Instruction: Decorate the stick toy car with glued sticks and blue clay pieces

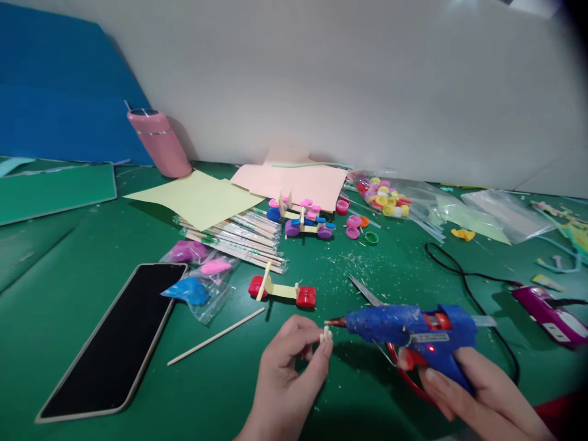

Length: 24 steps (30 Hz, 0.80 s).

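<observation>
My left hand pinches a small pale piece between thumb and fingers. My right hand grips a blue hot glue gun by its handle, and the gun's nozzle tip almost touches the small piece. A red light glows on the gun. Just beyond my hands a small model with red bottle-cap wheels and a yellow card body stands on the green table. Scissors with red handles lie partly under the glue gun.
A black phone lies at the left, with a wooden stick beside it. Bags of balloons, wrapped chopsticks, coloured paper, finished cap models, a bag of caps, a pink tumbler and a purple device lie around.
</observation>
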### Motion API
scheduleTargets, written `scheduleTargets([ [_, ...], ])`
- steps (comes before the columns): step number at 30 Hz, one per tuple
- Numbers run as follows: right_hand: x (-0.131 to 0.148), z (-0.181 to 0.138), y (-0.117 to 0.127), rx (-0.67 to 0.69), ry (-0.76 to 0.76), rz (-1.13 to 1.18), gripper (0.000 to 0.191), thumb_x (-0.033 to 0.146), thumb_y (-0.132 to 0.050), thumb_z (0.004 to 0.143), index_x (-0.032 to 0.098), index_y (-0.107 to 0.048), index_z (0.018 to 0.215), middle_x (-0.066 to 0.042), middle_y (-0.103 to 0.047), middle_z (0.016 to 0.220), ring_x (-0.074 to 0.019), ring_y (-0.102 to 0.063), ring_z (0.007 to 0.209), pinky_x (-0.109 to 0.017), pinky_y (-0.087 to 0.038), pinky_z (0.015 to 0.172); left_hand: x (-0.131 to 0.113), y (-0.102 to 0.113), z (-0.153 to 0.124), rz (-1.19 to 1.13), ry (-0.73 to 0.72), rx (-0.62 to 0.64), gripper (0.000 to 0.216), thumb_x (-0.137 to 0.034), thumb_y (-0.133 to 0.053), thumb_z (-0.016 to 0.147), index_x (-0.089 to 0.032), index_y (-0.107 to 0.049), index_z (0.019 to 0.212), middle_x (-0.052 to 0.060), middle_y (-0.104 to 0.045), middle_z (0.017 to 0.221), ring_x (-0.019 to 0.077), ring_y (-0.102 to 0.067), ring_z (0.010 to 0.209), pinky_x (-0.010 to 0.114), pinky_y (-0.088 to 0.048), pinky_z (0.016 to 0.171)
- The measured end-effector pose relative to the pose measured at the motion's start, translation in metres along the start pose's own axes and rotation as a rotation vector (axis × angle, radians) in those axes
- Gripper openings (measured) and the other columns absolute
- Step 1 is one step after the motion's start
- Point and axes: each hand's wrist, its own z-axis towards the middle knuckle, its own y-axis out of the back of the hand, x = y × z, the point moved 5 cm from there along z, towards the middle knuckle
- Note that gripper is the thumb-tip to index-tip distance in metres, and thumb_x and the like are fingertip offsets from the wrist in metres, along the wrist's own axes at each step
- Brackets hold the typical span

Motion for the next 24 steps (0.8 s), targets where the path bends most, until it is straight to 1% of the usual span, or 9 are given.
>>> scheduleTargets([
  [3,0.003,0.013,-0.005,0.025,0.025,0.111,0.027,0.042,-0.052,0.079,0.022,-0.051,0.06,0.002,-0.053,0.049,-0.0118,-0.049,0.045,-0.02,-0.042,0.045,0.004,-0.003,0.001,-0.042,0.102,0.035,0.016,-0.026,-0.059,0.074,-0.017,-0.063,0.062,0.001,-0.048,0.064,0.0124,-0.042,0.058,0.024,-0.032,0.052],
  [6,-0.006,0.032,0.001,-0.044,-0.039,0.206,0.022,0.043,-0.05,0.081,0.021,-0.05,0.077,0.004,-0.051,0.049,-0.0111,-0.047,0.045,-0.019,-0.04,0.043,0.008,-0.003,0.002,-0.098,0.204,0.053,0.017,-0.028,-0.06,0.073,-0.017,-0.064,0.062,-0.001,-0.046,0.062,0.0116,-0.04,0.06,0.024,-0.031,0.054],
  [8,-0.02,0.046,0.012,-0.098,-0.084,0.206,0.025,0.046,-0.049,0.08,0.021,-0.05,0.076,0.003,-0.055,0.055,-0.0125,-0.051,0.049,-0.021,-0.042,0.044,0.01,-0.004,0.002,-0.135,0.253,0.062,0.017,-0.029,-0.061,0.073,-0.017,-0.064,0.061,-0.002,-0.046,0.062,0.0107,-0.038,0.059,0.023,-0.029,0.054],
  [10,-0.037,0.059,0.031,-0.216,-0.052,0.03,0.03,0.048,-0.048,0.079,0.019,-0.053,0.071,0.0,-0.059,0.063,-0.0151,-0.055,0.059,-0.023,-0.046,0.053,0.013,-0.005,0.001,-0.165,0.294,0.074,0.019,-0.029,-0.061,0.073,-0.017,-0.064,0.059,-0.002,-0.045,0.061,0.0099,-0.037,0.058,0.023,-0.029,0.054],
  [12,-0.057,0.071,0.05,-0.323,-0.056,-0.272,0.033,0.05,-0.047,0.077,0.02,-0.059,0.08,-0.002,-0.064,0.075,-0.0187,-0.058,0.068,-0.025,-0.046,0.058,0.015,-0.007,0.0,-0.2,0.33,0.086,0.021,-0.031,-0.061,0.073,-0.017,-0.064,0.058,-0.003,-0.043,0.059,0.0094,-0.037,0.057,0.023,-0.028,0.055],
  [17,-0.096,0.089,0.073,-0.412,-0.108,-0.407,0.043,0.05,-0.049,0.074,0.014,-0.062,0.092,-0.01,-0.066,0.078,-0.0263,-0.06,0.07,-0.035,-0.046,0.061,0.019,-0.011,-0.005,-0.291,0.423,0.067,0.028,-0.035,-0.06,0.073,-0.015,-0.062,0.054,-0.003,-0.044,0.06,0.0092,-0.036,0.056,0.023,-0.027,0.055],
  [19,-0.093,0.088,0.074,-0.48,-0.11,-0.461,0.049,0.048,-0.053,0.07,0.01,-0.059,0.1,-0.015,-0.064,0.087,-0.0303,-0.058,0.077,-0.04,-0.044,0.065,0.019,-0.013,-0.006,-0.316,0.445,0.045,0.03,-0.035,-0.06,0.074,-0.015,-0.061,0.051,-0.002,-0.044,0.059,0.0092,-0.035,0.057,0.023,-0.027,0.055],
  [21,-0.076,0.079,0.065,-0.546,-0.06,-0.482,0.05,0.045,-0.056,0.069,0.011,-0.056,0.105,-0.017,-0.059,0.101,-0.0315,-0.055,0.089,-0.04,-0.043,0.071,0.018,-0.014,-0.006,-0.346,0.463,0.008,0.032,-0.035,-0.059,0.074,-0.015,-0.06,0.049,-0.003,-0.043,0.057,0.0097,-0.036,0.057,0.022,-0.029,0.057],
  [24,-0.033,0.053,0.033,-0.628,0.106,-0.318,0.03,0.04,-0.052,0.077,0.02,-0.055,0.098,-0.009,-0.06,0.094,-0.0234,-0.057,0.083,-0.033,-0.045,0.07,0.018,-0.018,-0.007,-0.405,0.473,-0.046,0.033,-0.034,-0.06,0.073,-0.015,-0.058,0.046,-0.003,-0.041,0.051,0.0113,-0.04,0.06,0.022,-0.032,0.063],
])
